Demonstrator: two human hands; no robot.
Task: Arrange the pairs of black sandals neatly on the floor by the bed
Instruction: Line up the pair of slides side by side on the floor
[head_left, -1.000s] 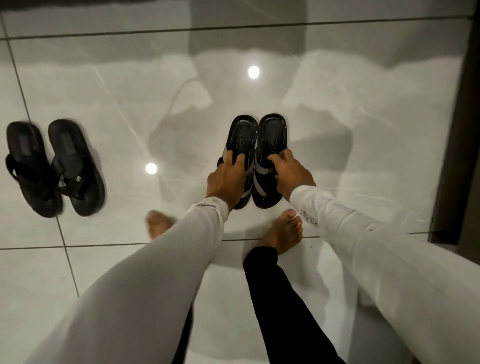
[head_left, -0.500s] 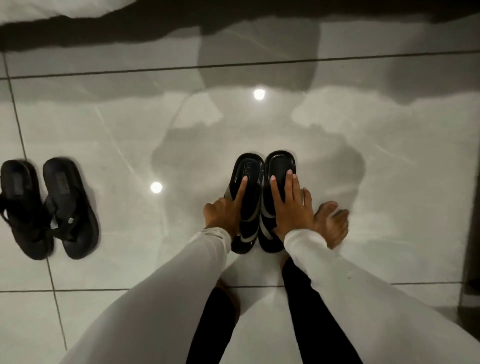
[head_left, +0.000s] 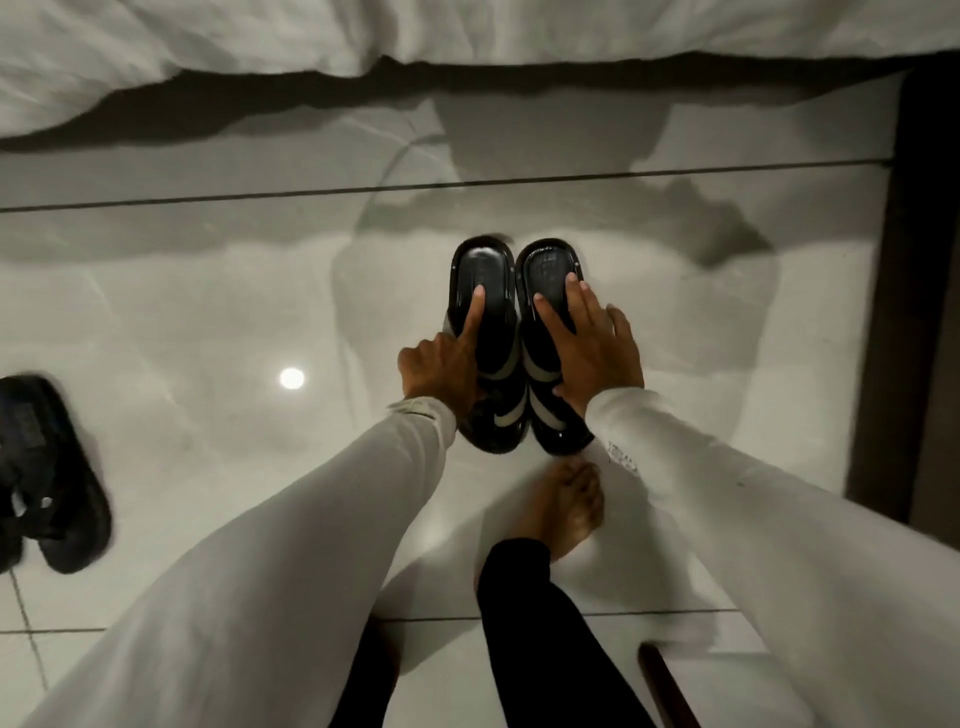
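Observation:
A pair of black slide sandals with grey straps (head_left: 498, 364) lies side by side on the glossy floor, toes pointing toward the bed (head_left: 260, 47). My left hand (head_left: 441, 369) grips the left sandal's outer side, index finger stretched along its footbed. My right hand (head_left: 592, 353) lies spread over the right sandal, thumb at its strap. A second pair of black sandals (head_left: 52, 478) sits at the far left edge, partly cut off and blurred.
White bedding hangs along the top with a dark gap beneath it. A dark wooden frame (head_left: 914, 312) runs down the right side. My bare foot (head_left: 561, 509) stands just behind the held sandals. A dark wooden piece (head_left: 665, 686) shows at bottom right.
Both hands have slid the strapped pair forward toward the bed, fingers now laid along the footbeds. The view has tilted up, showing the bedding; the other pair has slipped toward the left edge.

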